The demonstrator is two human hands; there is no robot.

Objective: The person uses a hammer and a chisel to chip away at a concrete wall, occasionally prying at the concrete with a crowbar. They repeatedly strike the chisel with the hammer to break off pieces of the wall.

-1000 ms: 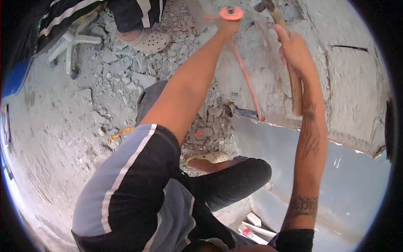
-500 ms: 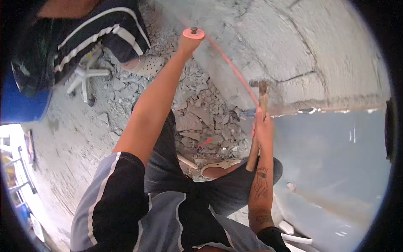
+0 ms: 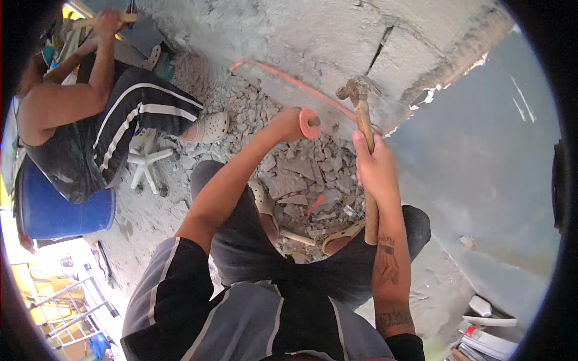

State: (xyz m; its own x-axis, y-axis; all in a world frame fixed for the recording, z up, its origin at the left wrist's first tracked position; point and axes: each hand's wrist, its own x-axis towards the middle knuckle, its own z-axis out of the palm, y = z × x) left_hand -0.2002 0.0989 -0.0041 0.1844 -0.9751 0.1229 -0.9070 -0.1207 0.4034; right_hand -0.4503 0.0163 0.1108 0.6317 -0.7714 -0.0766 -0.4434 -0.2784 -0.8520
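Note:
My left hand (image 3: 286,125) is closed around a chisel (image 3: 312,123) with a round orange-pink guard; its struck end faces me, and the shaft is hidden by the hand. In my right hand (image 3: 377,165) is a claw hammer (image 3: 361,99), gripped partway up its wooden handle with the head uppermost. The hammer head appears in front of the rough grey wall (image 3: 325,45), to the right of the chisel. An orange flexible conduit (image 3: 295,82) runs along the base of that wall, passing behind the hammer.
Broken rubble (image 3: 295,171) covers the floor between my feet and the wall. On the left, a seated person (image 3: 78,114) holds a wooden-handled tool beside a blue barrel (image 3: 66,201). A white chair base (image 3: 146,159) stands near them. A smooth grey-blue surface (image 3: 481,156) lies right.
My left hand has drawn the chisel back, lower and rightward in view. My right hand still grips the hammer. The view has shifted, showing more of the other person.

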